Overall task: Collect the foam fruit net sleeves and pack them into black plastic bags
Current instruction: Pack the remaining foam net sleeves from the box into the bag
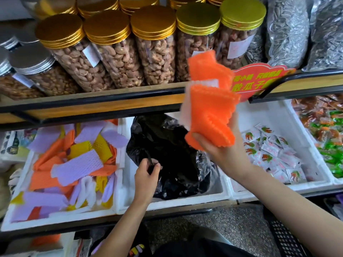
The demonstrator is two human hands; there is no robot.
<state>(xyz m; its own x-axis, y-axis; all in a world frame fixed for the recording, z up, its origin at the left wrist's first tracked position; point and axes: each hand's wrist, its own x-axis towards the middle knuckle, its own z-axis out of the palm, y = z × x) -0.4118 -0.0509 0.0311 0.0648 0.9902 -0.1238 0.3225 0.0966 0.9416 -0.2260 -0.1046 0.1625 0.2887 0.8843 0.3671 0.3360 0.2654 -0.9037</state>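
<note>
The right hand (220, 151) grips a bunch of orange foam sleeves (209, 108), high above the black bag (172, 145). The left hand (146, 173) pinches the bag's edge. Loose sleeves (78, 166) lie in the left white box (18, 217).

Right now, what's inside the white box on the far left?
Loose foam net sleeves in purple, orange, yellow and white fill the white box in a jumbled pile. The pile hides the box's floor and anything lying beneath it.

Orange sleeves (209, 112) above black bag (167, 143)
</note>
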